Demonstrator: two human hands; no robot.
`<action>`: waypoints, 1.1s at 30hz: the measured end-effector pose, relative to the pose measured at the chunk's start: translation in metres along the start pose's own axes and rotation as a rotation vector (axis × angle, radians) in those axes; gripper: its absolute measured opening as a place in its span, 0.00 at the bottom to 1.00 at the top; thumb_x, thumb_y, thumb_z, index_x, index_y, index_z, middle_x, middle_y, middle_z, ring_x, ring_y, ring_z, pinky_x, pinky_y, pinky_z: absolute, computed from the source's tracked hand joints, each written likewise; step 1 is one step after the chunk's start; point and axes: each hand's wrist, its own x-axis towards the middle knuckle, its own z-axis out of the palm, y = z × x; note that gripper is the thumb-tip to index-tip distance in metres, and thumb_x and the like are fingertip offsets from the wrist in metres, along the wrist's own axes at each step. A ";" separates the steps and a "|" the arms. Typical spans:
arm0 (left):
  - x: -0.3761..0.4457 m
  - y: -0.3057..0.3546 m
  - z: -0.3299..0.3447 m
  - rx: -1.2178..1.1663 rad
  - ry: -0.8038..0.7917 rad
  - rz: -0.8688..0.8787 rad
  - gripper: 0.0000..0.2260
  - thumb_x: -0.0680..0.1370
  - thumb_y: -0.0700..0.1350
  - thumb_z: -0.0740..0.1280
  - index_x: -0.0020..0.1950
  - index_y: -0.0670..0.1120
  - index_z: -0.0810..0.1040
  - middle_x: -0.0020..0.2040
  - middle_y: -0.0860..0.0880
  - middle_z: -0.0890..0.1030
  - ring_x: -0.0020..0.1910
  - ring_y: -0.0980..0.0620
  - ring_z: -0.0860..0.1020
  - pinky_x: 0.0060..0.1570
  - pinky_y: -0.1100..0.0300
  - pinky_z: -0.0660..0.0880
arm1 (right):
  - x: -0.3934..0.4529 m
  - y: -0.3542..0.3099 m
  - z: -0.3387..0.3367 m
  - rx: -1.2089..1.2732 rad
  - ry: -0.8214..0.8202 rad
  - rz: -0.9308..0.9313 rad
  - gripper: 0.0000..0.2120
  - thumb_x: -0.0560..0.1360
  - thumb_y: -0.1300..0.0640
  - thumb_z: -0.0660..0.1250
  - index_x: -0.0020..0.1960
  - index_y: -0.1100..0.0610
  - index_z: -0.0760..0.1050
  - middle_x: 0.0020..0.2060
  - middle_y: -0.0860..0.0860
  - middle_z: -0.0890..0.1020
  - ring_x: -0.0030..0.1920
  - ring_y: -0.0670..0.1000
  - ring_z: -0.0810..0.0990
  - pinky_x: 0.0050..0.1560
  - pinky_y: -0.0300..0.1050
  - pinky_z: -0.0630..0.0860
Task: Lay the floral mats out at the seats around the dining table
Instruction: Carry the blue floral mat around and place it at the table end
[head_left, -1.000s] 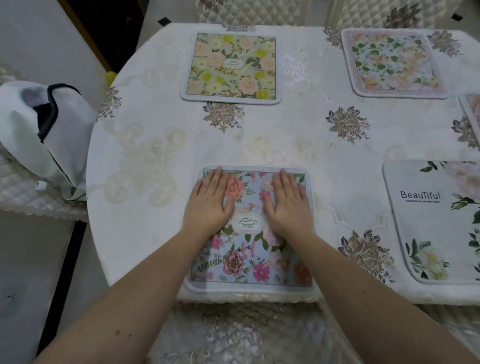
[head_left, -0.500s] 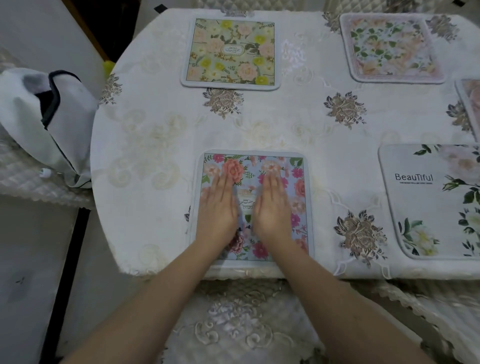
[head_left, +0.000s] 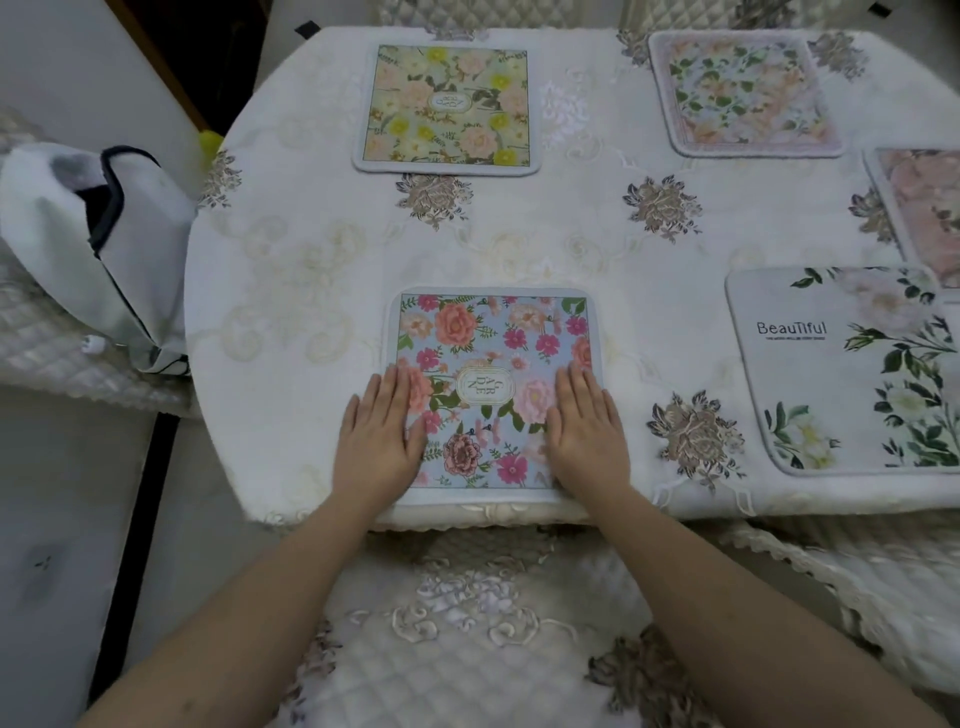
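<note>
A blue floral mat (head_left: 493, 343) lies flat at the near edge of the round dining table (head_left: 311, 249). My left hand (head_left: 379, 431) presses flat on the mat's left edge, fingers straight. On its right edge my right hand (head_left: 587, 431) lies flat the same way. A yellow floral mat (head_left: 447, 109) sits at the far side. Farther right lie a pale pink-green mat (head_left: 743, 93), a pink mat (head_left: 924, 208) cut by the frame edge, and a white mat printed "Beautiful" (head_left: 841, 369).
A white lace cloth covers the table. A quilted chair seat (head_left: 467, 649) stands right below the near edge. A white bag with dark trim (head_left: 88, 228) rests on the chair at the left. More quilted chairs stand at the back and right.
My hands have slid apart from the middle of the blue mat to its left and right edges. The mat stays flat at the table's near edge.
</note>
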 end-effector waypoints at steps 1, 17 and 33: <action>-0.001 -0.005 -0.002 0.008 -0.010 0.008 0.27 0.83 0.58 0.44 0.80 0.52 0.43 0.80 0.54 0.46 0.79 0.53 0.46 0.77 0.51 0.45 | -0.001 0.006 -0.003 0.006 -0.012 0.016 0.27 0.83 0.48 0.42 0.80 0.54 0.44 0.79 0.49 0.47 0.78 0.46 0.42 0.77 0.45 0.39; -0.025 0.040 -0.086 0.130 -0.077 0.103 0.31 0.80 0.61 0.42 0.80 0.48 0.53 0.81 0.49 0.53 0.79 0.51 0.49 0.75 0.49 0.50 | -0.066 0.006 -0.108 0.077 -0.076 0.073 0.28 0.83 0.47 0.49 0.79 0.57 0.50 0.79 0.53 0.54 0.78 0.52 0.50 0.76 0.49 0.43; -0.075 0.146 -0.140 0.225 0.086 0.394 0.32 0.80 0.63 0.42 0.77 0.48 0.64 0.76 0.47 0.66 0.77 0.45 0.60 0.74 0.40 0.49 | -0.149 -0.010 -0.166 -0.118 0.215 0.147 0.28 0.81 0.44 0.47 0.74 0.57 0.67 0.71 0.58 0.71 0.73 0.60 0.66 0.72 0.60 0.62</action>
